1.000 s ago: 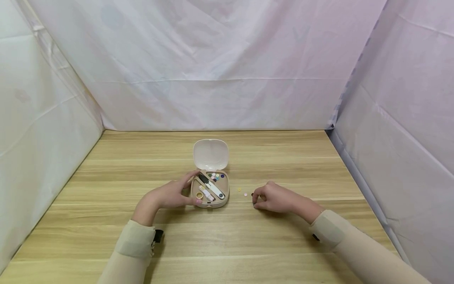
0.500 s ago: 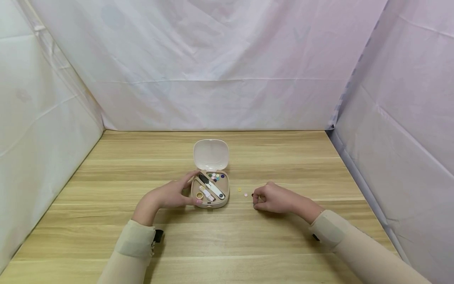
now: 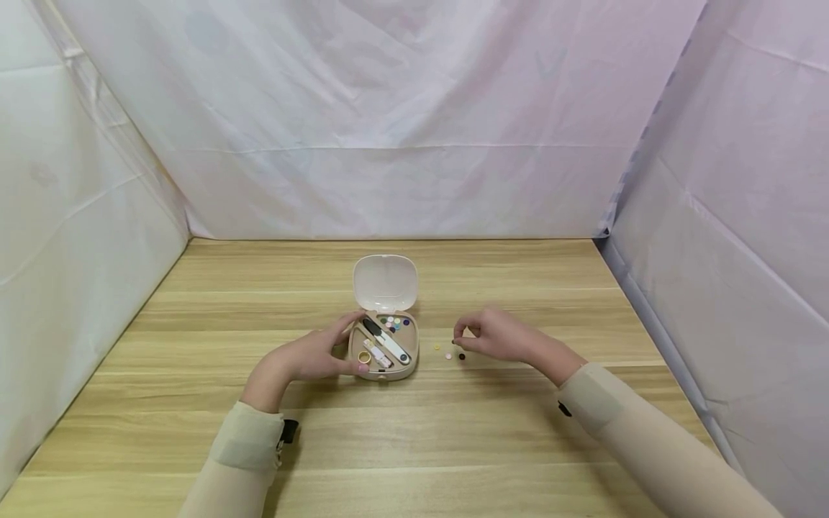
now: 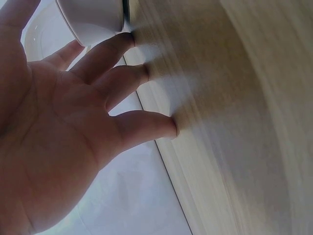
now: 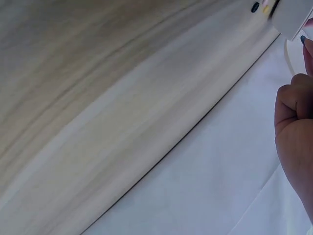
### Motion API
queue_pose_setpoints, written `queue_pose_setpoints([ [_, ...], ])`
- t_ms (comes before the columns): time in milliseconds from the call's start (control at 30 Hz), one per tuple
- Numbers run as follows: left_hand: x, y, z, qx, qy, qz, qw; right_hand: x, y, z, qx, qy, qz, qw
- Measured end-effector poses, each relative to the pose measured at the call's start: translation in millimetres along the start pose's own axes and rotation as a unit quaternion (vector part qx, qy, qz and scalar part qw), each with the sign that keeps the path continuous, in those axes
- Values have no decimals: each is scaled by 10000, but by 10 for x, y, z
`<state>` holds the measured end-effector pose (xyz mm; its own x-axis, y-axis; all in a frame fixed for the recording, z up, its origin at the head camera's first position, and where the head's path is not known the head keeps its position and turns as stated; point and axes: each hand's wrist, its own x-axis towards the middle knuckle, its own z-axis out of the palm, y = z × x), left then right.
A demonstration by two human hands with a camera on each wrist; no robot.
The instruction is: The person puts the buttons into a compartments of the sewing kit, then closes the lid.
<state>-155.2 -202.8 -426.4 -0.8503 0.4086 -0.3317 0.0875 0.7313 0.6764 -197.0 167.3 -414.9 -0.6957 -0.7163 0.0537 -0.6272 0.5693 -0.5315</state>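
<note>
A sewing box (image 3: 414, 363) stands on the table with its lid (image 3: 386, 282) raised. My left hand (image 3: 314, 354) holds its left side, thumb at the front corner and index finger towards the back; in the left wrist view the other fingers are spread near the table. Inside the box lie thread snips (image 3: 391, 345), a gold ring-shaped thimble (image 3: 364, 357), a small pale item (image 3: 378, 353) and several coloured buttons (image 3: 398, 321). My right hand (image 3: 499, 336) pinches a small dark button (image 5: 302, 39) between thumb and index finger, above the table right of the box.
On the wooden table (image 3: 401, 446), right of the box, lie a yellow button (image 3: 437, 347), a pale pink button (image 3: 448, 357) and a black button (image 3: 462, 357). White cloth (image 3: 388, 129) hangs behind and along both sides.
My right hand has lifted from the table and moved up and slightly left with the dark button, uncovering the black button. The left hand and the box stay in place.
</note>
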Motion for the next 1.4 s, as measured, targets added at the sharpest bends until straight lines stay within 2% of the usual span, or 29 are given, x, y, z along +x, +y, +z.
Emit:
queue_pose_setpoints([
  [233,-17,0,8,2,2,14,10000,170,-54,-10,64,196,-1,9998],
  [400,-1,-4,5,51,11,5,10000,311,-78,-8,-51,301,-156,9994],
  [733,9,7,18,29,-2,-98,9999,611,-172,108,-149,98,-177,9997],
  [900,-11,20,7,26,-7,-109,9999,740,-219,203,-199,-80,-49,9998],
  [1100,-11,25,13,44,-47,-127,9999,826,-239,288,-393,-188,45,9990],
  [1400,-12,-8,10,-33,-27,-123,9999,876,-291,321,-493,-121,83,9987],
])
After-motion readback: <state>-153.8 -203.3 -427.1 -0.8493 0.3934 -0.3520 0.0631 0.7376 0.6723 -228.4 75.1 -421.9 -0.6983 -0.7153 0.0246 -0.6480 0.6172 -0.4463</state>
